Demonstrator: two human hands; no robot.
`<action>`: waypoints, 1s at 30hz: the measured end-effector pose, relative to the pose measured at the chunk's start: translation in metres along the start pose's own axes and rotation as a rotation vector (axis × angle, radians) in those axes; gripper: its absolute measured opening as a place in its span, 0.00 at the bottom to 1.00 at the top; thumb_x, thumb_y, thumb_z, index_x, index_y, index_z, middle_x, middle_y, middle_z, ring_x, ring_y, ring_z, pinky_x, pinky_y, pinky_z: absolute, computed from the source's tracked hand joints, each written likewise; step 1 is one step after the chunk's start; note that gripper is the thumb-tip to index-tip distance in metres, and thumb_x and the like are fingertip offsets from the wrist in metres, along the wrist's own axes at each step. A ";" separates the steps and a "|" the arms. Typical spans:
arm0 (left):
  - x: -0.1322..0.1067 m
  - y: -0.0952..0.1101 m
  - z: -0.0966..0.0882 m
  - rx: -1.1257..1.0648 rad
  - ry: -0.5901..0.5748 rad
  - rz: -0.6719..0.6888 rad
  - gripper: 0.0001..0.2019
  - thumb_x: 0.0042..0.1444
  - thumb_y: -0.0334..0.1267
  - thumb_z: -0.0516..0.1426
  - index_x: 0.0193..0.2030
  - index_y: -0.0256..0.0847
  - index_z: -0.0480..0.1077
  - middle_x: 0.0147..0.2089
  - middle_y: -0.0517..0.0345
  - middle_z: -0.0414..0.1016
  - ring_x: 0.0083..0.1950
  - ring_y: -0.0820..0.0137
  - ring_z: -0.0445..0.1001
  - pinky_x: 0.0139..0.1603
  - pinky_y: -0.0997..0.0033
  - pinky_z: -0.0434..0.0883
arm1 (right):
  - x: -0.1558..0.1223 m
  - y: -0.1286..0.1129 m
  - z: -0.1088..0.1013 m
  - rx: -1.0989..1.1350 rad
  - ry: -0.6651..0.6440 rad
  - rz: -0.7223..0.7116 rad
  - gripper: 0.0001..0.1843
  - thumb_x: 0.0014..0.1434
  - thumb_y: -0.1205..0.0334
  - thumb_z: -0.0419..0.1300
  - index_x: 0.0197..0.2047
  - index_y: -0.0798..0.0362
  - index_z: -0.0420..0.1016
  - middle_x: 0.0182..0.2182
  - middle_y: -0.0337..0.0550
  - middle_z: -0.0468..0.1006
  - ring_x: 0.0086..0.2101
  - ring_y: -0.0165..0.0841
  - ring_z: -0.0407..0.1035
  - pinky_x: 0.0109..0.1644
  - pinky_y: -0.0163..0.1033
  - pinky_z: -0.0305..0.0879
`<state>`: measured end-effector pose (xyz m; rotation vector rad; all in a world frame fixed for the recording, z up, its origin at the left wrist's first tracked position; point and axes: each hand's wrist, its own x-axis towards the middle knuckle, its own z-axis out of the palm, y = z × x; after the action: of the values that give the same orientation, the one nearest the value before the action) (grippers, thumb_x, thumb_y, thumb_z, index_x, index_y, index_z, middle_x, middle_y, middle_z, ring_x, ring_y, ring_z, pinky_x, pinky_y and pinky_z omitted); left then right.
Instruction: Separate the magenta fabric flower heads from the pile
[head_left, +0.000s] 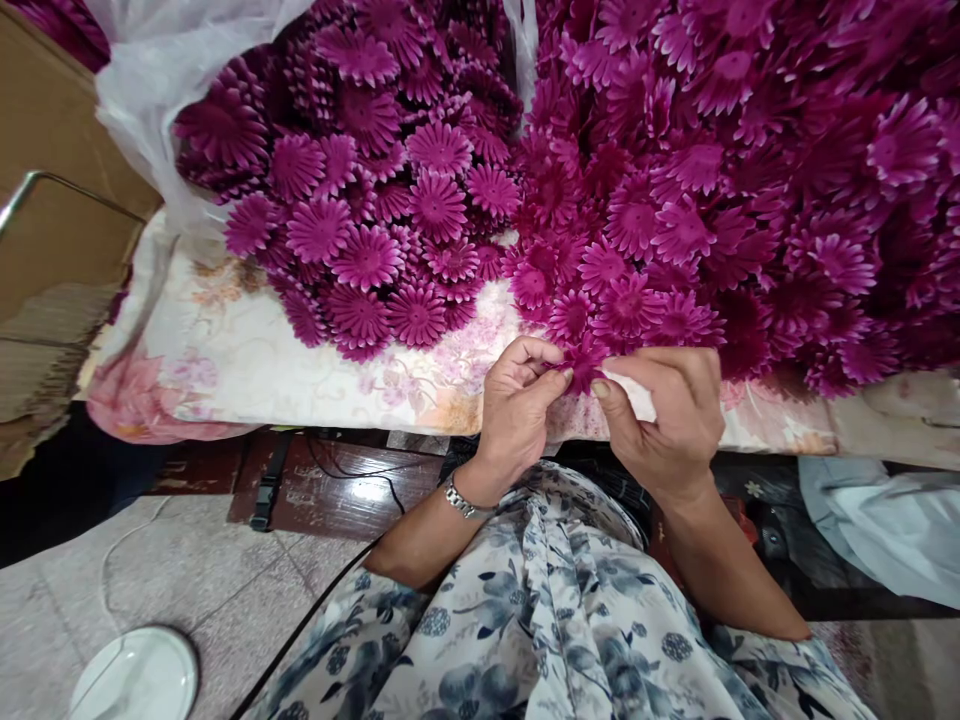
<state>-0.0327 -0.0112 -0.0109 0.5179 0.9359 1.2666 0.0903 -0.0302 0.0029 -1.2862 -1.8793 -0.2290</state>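
Observation:
A magenta artificial flower is held between my two hands, just over the table's near edge. My left hand pinches its left side between thumb and forefinger. On the other side, my right hand is closed, its thumb and forefinger at the right petals; the exact grip is partly hidden. Beyond my hands lies a big heap of loose magenta flowers. Left of it, stacked magenta flower layers with paler petal tips spill from a white plastic bag.
A flowered cloth covers the table. Cardboard with a metal rod stands at the left. Below are a brown wooden surface, dark cables, a round white object on the tiled floor, and a pale cloth or bag at right.

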 end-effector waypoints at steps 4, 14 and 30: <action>-0.002 0.002 0.002 -0.059 -0.058 -0.046 0.10 0.39 0.28 0.64 0.30 0.39 0.70 0.25 0.64 0.71 0.28 0.79 0.68 0.34 0.78 0.66 | -0.001 0.002 0.006 -0.005 -0.090 0.007 0.06 0.58 0.65 0.60 0.40 0.51 0.72 0.30 0.42 0.75 0.32 0.33 0.67 0.38 0.39 0.64; -0.004 0.004 -0.001 -0.072 -0.023 -0.144 0.09 0.39 0.32 0.64 0.31 0.40 0.78 0.27 0.62 0.75 0.28 0.79 0.68 0.32 0.78 0.65 | -0.008 0.007 0.012 -0.031 -0.017 -0.078 0.06 0.56 0.70 0.59 0.37 0.50 0.71 0.27 0.41 0.74 0.30 0.32 0.66 0.35 0.39 0.64; 0.003 0.006 -0.005 -0.128 0.074 -0.121 0.11 0.39 0.35 0.66 0.32 0.39 0.73 0.27 0.63 0.74 0.27 0.78 0.70 0.29 0.76 0.67 | 0.020 0.058 -0.021 -0.306 0.109 0.089 0.12 0.60 0.65 0.55 0.47 0.47 0.72 0.34 0.46 0.76 0.37 0.38 0.69 0.40 0.43 0.63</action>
<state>-0.0404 -0.0077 -0.0100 0.3113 0.9273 1.2329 0.1468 -0.0013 0.0142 -1.5250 -1.7357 -0.5450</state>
